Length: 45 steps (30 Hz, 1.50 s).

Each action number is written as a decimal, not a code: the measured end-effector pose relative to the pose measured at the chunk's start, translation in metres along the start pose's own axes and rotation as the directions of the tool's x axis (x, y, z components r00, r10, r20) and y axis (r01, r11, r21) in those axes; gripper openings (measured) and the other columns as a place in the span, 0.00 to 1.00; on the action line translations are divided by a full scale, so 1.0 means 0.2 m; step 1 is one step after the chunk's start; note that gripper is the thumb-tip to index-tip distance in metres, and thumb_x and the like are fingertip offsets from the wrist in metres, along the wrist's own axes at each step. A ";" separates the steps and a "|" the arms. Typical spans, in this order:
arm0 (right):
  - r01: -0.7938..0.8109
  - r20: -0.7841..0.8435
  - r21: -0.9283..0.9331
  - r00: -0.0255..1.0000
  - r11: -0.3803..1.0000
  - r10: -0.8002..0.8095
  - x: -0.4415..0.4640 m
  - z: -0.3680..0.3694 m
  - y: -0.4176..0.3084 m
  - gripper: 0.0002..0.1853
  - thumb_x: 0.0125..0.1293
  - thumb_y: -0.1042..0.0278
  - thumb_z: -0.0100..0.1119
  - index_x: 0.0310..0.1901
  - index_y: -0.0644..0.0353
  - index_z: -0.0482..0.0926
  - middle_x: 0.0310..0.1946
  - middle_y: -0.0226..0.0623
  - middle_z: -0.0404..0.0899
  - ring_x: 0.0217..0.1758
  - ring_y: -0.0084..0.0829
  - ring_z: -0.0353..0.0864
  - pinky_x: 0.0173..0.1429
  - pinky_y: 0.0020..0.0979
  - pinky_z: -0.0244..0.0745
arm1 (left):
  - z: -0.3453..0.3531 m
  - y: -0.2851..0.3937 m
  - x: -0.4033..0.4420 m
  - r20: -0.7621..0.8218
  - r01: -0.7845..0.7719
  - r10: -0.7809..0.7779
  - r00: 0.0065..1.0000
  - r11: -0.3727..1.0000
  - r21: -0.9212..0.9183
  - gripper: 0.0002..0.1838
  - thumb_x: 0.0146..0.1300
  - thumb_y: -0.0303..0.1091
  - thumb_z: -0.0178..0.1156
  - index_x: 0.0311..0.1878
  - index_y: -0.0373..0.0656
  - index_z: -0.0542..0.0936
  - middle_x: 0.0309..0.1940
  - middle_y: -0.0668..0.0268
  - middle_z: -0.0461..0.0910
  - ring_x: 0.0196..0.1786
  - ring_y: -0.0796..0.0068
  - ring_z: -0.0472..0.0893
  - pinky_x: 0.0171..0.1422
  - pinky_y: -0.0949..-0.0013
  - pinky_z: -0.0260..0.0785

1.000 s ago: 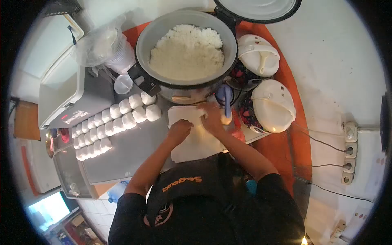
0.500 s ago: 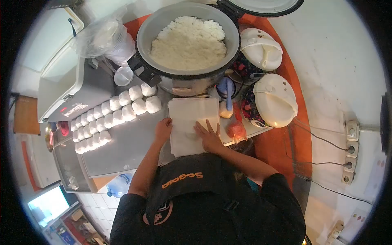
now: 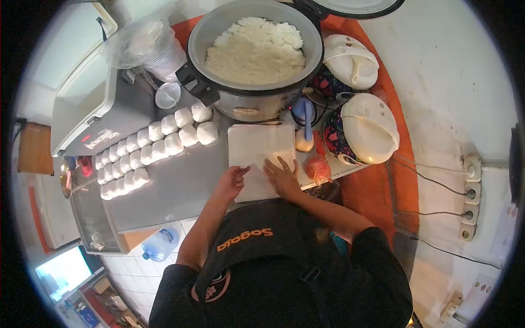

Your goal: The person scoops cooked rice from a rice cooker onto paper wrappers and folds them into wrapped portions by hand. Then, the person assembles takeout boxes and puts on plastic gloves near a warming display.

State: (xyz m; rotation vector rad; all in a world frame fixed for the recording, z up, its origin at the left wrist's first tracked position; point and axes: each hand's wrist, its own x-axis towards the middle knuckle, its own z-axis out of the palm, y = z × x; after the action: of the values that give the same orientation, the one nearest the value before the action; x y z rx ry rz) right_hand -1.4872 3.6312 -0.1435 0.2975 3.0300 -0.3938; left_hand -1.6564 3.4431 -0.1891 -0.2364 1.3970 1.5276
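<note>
A stack of white wrapping paper (image 3: 260, 145) lies on the grey counter in front of me. My right hand (image 3: 282, 178) rests flat on its right part, fingers spread and a ring on one of them. Over the paper's lower left edge is my left hand (image 3: 232, 182), its fingers half curled with one pointing right. I see nothing held in it. Beyond the paper stands a big rice cooker (image 3: 257, 101) full of white rice (image 3: 257, 52), its lid up. Rows of white wrapped bundles (image 3: 158, 148) sit to the left.
Two lidded rice containers (image 3: 369, 128) with patterned sides stand at right. Beside the paper are a blue-handled item (image 3: 306, 117) and a red plastic bag (image 3: 317, 168). A grey cool box (image 3: 117, 115), a small clear cup (image 3: 168, 95) and stacked plastic tubs (image 3: 161, 57) are at left.
My left hand has moved right and down, from the paper's left edge onto the sheet. My right hand stays spread on the paper, barely shifted.
</note>
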 end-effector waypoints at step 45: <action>-0.023 -0.124 0.010 0.992 1.000 0.024 0.01 0.07 0.15 0.22 0.65 0.67 0.55 0.61 0.57 0.76 0.61 0.37 0.78 0.69 0.40 0.68 0.71 0.59 0.55 | 0.11 0.08 -0.04 0.618 -0.496 0.535 0.577 -0.372 0.785 0.18 0.58 0.29 0.59 0.53 0.44 0.81 0.47 0.63 0.76 0.53 0.59 0.70 0.60 0.52 0.64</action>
State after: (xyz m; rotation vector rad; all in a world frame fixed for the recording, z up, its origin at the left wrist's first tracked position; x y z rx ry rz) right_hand -1.4830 3.6569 -0.1655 0.3710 3.1432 -0.4019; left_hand -1.6538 3.4608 -0.1665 1.6740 2.4725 0.5683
